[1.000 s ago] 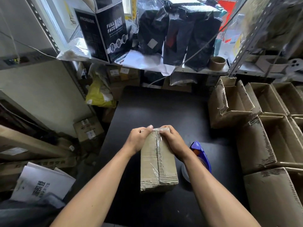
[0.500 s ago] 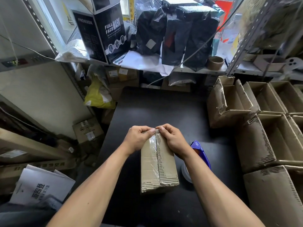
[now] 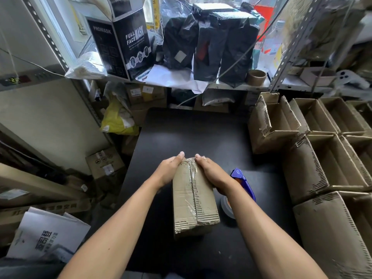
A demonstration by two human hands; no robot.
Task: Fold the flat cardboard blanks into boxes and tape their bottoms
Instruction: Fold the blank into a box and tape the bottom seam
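At about 8 o'clock, off the table's edge, lies a white printed carton (image 3: pixel 48 236), and at 11 o'clock a black "FULL FACE MASK" box (image 3: pixel 120 47) stands on the shelf. The black table (image 3: pixel 191 133) fills the middle. On it, near 6 o'clock, sits the small cardboard box (image 3: pixel 194 196), bottom up, with a strip of clear tape (image 3: pixel 192 190) running along its centre seam. The left hand (image 3: pixel 171 170) lies against the box's far left edge, fingers laid flat along it, thumb up at the far corner; the right hand (image 3: pixel 213 174) mirrors it on the far right edge, fingers wrapped over the side. Both look to be pressing the tape end down over the far end.

The box is likely light, empty and fairly stiff, though the rough-cut flap edges would crush; gripping both long sides suits it best. Just beside the right wrist, at 4 o'clock, rests the blue tape dispenser (image 3: pixel 241 180). From 2 to 4 o'clock stand finished open boxes (image 3: pixel 322 158).
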